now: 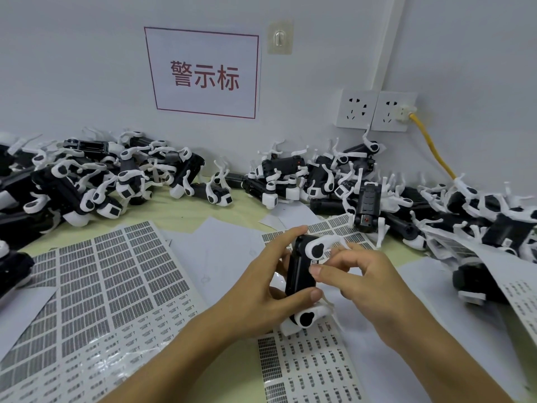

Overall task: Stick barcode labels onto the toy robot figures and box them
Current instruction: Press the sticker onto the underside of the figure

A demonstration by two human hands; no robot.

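Note:
My left hand point(263, 289) grips a black-and-white toy robot figure point(302, 269) upright above the table, fingers over its top and thumb at its lower end. My right hand point(360, 282) touches the figure's right side, thumb on the black body and fingertips at the white leg joint. Whether a label sits under the thumb is hidden. A large label sheet point(96, 289) lies to the left, and another label sheet point(308, 365) lies under my hands.
One heap of robot figures point(96, 178) fills the back left, another heap point(377, 181) runs along the back right to the table's edge. Loose white backing papers point(218, 251) lie in the middle. Wall sockets point(374, 110) with a yellow cable point(433, 146) are behind.

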